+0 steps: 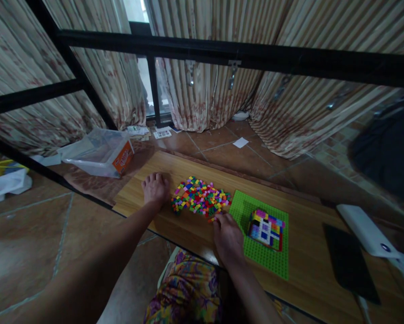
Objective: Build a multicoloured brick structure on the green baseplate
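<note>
Patterned cloth [184,292] covers the lap at the bottom edge. Beyond it both forearms stretch to a low wooden table [174,227]. Left hand [155,188] lies palm down, fingers loosely spread and empty, just beside the brick pile [202,198], likely as a fence for loose pieces. Right hand [228,238] has its fingertips at the pile's near edge; whether they pinch a brick I cannot tell. Just right lies a green baseplate [272,263] bearing a small build [266,228], within easy reach.
</note>
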Available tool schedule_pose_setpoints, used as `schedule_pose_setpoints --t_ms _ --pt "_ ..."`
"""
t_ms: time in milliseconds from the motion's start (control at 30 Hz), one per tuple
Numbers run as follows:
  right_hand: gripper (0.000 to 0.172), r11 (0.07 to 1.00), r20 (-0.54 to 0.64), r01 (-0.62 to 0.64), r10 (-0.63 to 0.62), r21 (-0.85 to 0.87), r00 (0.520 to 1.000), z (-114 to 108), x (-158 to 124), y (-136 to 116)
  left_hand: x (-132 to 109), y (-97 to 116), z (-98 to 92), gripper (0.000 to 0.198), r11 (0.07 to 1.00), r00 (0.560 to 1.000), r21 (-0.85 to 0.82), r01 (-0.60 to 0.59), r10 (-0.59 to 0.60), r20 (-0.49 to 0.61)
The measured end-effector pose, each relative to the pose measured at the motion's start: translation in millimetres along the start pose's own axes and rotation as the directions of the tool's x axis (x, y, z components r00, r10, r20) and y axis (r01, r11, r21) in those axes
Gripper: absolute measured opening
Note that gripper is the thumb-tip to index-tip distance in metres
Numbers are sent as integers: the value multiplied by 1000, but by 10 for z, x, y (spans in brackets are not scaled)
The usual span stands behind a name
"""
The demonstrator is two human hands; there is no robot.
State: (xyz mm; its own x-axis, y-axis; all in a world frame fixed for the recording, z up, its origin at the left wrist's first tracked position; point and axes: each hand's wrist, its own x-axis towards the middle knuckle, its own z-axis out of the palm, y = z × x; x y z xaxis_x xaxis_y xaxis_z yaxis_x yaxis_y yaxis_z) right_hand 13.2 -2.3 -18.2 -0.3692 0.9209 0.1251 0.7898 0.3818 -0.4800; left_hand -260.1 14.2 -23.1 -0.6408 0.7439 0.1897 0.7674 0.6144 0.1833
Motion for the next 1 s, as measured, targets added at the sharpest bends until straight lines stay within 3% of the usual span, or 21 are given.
schedule_pose_setpoints --t_ms 300,1000 --pt "34 985 15 7 -5 -170 1000 48 -39 -9 -3 -23 37 43 1000 999 -2 -19 19 -33" --pt "40 992 -141 68 -82 -103 987 234 -104 108 -4 -25 37 42 1000 1000 -23 -13 12 -27"
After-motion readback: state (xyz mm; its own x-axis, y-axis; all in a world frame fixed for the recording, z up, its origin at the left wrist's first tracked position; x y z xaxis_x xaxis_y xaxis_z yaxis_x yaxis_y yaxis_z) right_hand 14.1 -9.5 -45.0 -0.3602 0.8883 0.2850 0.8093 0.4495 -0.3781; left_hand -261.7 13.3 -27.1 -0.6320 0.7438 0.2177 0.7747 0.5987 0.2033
